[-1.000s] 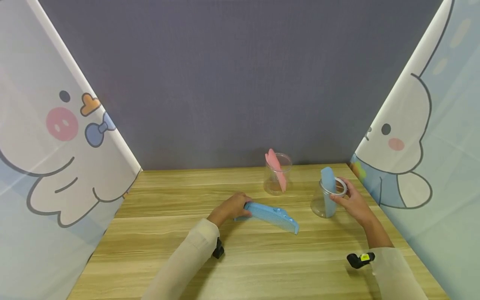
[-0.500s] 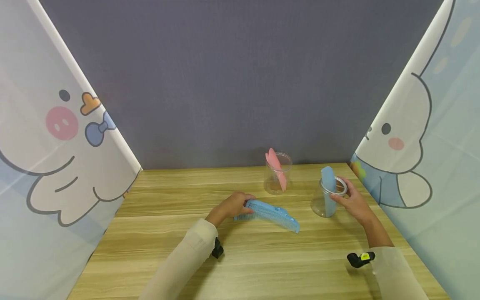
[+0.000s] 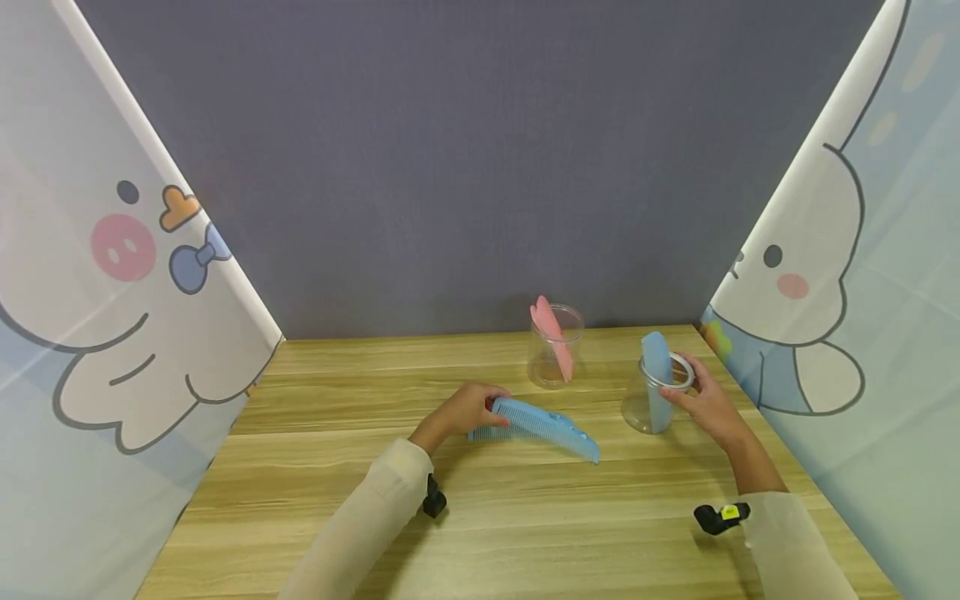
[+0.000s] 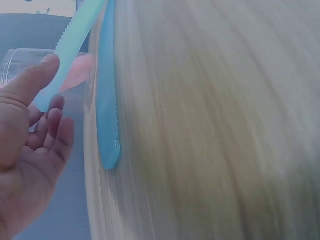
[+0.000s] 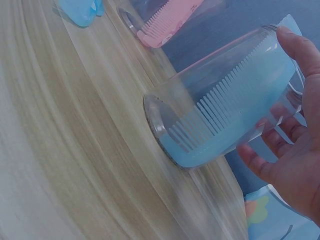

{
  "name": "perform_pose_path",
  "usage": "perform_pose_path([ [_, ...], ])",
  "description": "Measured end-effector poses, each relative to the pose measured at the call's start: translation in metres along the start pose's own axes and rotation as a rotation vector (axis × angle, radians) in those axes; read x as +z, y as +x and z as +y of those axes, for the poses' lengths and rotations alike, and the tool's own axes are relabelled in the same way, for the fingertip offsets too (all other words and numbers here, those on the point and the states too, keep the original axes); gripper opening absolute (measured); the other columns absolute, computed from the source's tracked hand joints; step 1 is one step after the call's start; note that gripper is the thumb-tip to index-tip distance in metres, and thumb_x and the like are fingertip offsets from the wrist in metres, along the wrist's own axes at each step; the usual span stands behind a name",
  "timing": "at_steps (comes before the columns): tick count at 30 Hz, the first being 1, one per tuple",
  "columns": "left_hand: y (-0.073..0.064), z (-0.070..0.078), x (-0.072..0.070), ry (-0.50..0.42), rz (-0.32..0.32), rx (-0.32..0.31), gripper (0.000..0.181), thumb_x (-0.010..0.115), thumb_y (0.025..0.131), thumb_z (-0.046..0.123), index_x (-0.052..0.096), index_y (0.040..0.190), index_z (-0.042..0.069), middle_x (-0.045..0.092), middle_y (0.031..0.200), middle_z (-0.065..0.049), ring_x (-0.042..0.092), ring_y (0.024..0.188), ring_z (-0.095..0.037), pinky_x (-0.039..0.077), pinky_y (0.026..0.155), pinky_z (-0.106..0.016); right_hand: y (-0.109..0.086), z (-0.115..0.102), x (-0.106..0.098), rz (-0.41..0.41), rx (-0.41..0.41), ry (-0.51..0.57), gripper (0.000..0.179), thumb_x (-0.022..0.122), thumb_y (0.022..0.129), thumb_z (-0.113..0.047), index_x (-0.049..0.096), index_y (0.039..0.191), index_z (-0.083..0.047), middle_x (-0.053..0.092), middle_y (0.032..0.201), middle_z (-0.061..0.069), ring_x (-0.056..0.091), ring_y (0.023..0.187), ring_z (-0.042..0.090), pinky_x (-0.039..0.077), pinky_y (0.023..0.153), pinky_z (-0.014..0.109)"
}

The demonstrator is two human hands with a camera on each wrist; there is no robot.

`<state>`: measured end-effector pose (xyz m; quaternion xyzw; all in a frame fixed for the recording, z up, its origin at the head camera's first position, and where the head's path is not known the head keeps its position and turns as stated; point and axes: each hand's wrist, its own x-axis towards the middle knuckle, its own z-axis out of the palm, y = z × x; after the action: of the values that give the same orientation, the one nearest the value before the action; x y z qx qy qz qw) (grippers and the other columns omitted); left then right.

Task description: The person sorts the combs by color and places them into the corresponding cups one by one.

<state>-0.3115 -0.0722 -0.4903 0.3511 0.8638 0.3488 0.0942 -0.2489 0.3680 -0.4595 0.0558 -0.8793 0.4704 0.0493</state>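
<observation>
Between thumb and fingers, my left hand [image 3: 472,408] pinches one end of a light blue comb [image 3: 543,423], tilted just above the table in the left wrist view. A second blue comb [image 4: 106,95] lies on the wood beneath it, partly covered by the first one in the head view. My right hand [image 3: 708,404] grips a clear plastic cup [image 3: 633,412] near its rim. Leaning inside that cup is another blue comb [image 5: 250,110], its top end sticking out above the rim.
Farther back stands another clear cup [image 3: 540,371] with a pink comb [image 3: 555,342] leaning in it. The wooden table [image 3: 337,375] ends at a dark grey back panel [image 3: 480,167]. Cartoon-printed cloths [image 3: 795,358] flank both sides.
My left hand has risen slightly, lifting the gripped end of its blue comb a little. The right hand and its cup hold still.
</observation>
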Motion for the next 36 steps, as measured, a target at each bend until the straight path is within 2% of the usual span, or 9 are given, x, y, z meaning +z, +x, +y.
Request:
perform_pose_path([
  [4,0.0,0.002,0.001,-0.059,0.03,-0.001,0.031,0.08,0.09,0.027,0.073,0.118,0.015,0.059,0.077,0.007,0.045,0.064,-0.003,0.039,0.058,-0.019,0.0,0.0,0.0,-0.002,0.0,0.002,0.081,0.066,0.1,-0.024,0.016,0.161,-0.003,0.037,0.153,0.031,0.038,0.137,0.049,0.04,0.081,0.009],
  [11,0.001,0.006,0.003,-0.115,0.08,-0.038,0.054,0.079,0.09,0.029,0.065,0.135,0.003,0.052,0.075,0.006,0.042,0.064,-0.006,0.038,0.06,-0.021,0.001,0.004,0.001,-0.002,0.001,0.008,0.082,0.064,0.101,-0.026,0.014,0.161,-0.001,0.036,0.153,0.031,0.038,0.136,0.048,0.041,0.082,0.009],
  [21,0.006,0.012,0.001,-0.135,0.163,-0.023,0.048,0.079,0.09,0.031,0.069,0.13,0.005,0.059,0.083,0.002,0.048,0.073,-0.008,0.043,0.065,-0.022,0.001,0.002,0.001,-0.002,0.011,0.009,0.083,0.064,0.101,-0.027,0.014,0.162,-0.002,0.034,0.154,0.032,0.036,0.138,0.049,0.04,0.081,0.009],
  [27,0.01,0.017,-0.003,-0.174,0.205,0.013,0.052,0.079,0.09,0.03,0.067,0.133,0.003,0.057,0.08,0.0,0.047,0.069,-0.009,0.042,0.062,-0.022,0.0,0.003,0.0,-0.003,0.013,0.013,0.084,0.064,0.101,-0.027,0.013,0.162,-0.002,0.033,0.155,0.032,0.035,0.139,0.05,0.04,0.081,0.008],
  [36,0.019,0.036,-0.011,-0.199,0.268,0.035,0.05,0.079,0.09,0.029,0.068,0.134,0.007,0.057,0.079,0.0,0.048,0.068,-0.009,0.042,0.061,-0.022,0.001,0.001,0.0,-0.009,0.017,0.02,0.083,0.064,0.101,-0.02,0.011,0.163,-0.003,0.034,0.155,0.031,0.036,0.138,0.05,0.041,0.08,0.009],
])
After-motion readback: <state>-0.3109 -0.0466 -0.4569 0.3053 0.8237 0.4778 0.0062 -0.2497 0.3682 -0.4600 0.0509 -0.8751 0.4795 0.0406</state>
